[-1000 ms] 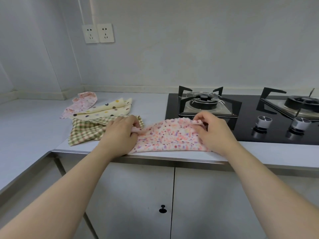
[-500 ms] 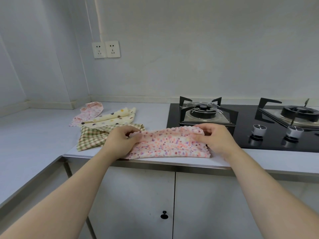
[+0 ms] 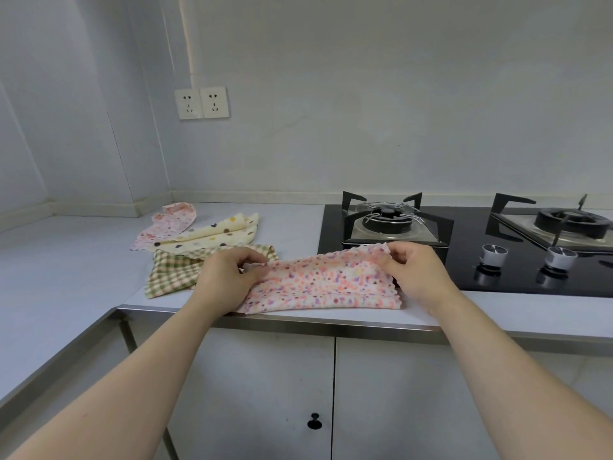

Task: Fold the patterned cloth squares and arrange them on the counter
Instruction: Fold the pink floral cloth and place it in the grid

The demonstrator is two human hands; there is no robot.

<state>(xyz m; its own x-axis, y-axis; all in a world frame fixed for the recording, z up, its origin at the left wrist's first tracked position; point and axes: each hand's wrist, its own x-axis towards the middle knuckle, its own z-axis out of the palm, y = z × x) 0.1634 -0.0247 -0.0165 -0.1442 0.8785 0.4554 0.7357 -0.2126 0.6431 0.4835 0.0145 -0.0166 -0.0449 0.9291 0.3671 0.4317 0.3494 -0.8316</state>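
A pink cloth with coloured dots [image 3: 323,282] lies folded near the front edge of the white counter [image 3: 66,270]. My left hand [image 3: 227,277] pinches its far left corner. My right hand [image 3: 416,272] pinches its far right corner, and that far edge is lifted slightly off the counter. Behind and to the left lie three more cloths: a green checked one [image 3: 172,275], a cream one with dark dots [image 3: 212,237] and a pale pink one [image 3: 169,222], overlapping each other.
A black gas hob [image 3: 464,250] with two burners and two knobs [image 3: 527,257] sits right of the cloths, close behind my right hand. The counter turns a corner on the left. Cabinet doors with a black knob [image 3: 314,420] are below. Wall sockets [image 3: 202,102] hang above.
The view has tilted upward. Both hands stay on the pink cloth's far corners, with the far edge now held a little higher and drawn straighter.
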